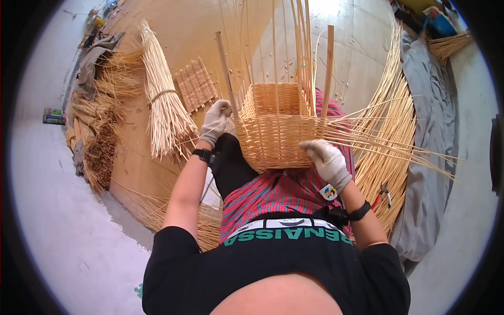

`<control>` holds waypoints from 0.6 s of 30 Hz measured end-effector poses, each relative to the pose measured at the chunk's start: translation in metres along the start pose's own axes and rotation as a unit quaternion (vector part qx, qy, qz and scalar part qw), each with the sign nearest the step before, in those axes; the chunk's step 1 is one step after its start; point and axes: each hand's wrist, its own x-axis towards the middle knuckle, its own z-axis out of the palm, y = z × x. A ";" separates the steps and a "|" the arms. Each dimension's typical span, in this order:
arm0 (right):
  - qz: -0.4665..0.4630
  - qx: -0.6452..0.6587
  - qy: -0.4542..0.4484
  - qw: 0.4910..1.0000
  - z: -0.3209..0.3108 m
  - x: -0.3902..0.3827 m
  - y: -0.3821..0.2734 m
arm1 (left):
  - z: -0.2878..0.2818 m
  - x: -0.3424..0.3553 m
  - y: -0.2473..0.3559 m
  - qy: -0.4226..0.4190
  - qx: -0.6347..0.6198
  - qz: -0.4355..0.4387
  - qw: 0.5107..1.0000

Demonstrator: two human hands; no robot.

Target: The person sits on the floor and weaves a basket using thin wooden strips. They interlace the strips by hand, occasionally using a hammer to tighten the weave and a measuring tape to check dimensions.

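Weaving in hand: half-woven square pale wicker basket is held on lap; left hand is closed on a stake, right hand grips loose strands. Next strand req. tight packing, in my judgement.

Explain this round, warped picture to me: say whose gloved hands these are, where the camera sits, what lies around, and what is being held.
There is no machine here: a person works with two gloved hands. The single picture comes from a wide fisheye camera worn on the head, looking down, so straight edges bend near the rim. The left hand grips the left side of a half-woven wicker basket resting on the lap, with uprights rising from its rim. The right hand holds the basket's lower right corner, where loose strands fan out to the right. On the floor lie a tied bundle of pale rods, a small woven mat, a darker pile of stalks, a grey cloth and pliers.
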 end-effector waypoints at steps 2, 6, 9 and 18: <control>-0.013 -0.123 -0.161 0.979 -0.012 -0.009 0.003 | 0.001 -0.019 -0.028 0.136 -0.281 -0.179 0.933; 0.045 -0.222 -0.293 0.929 -0.047 -0.047 -0.024 | -0.049 -0.071 -0.073 0.283 -0.488 -0.116 0.817; 0.034 -0.305 -0.271 0.912 -0.046 -0.090 -0.024 | -0.072 -0.112 -0.096 0.364 -0.483 -0.160 0.780; 0.114 -0.183 -0.180 0.960 -0.035 -0.090 -0.009 | 0.022 -0.104 0.043 0.248 -0.220 -0.145 0.932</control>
